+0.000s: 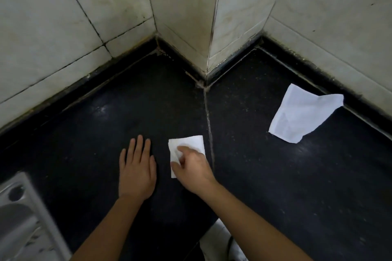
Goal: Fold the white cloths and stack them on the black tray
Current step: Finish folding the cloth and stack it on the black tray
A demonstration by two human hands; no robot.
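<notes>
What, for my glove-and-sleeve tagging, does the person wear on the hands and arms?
Nothing that shows. The left hand and the right hand are bare: no gloves, rings, watch or bands. Both forearms are uncovered down to the picture's lower edge, with no sleeve in view.

Pale tiled walls [63, 17] meet in a projecting corner [210, 27] at the back. A steel sink [23, 218] sits lower left. A grout seam [210, 129] crosses the black counter [297, 176].
</notes>
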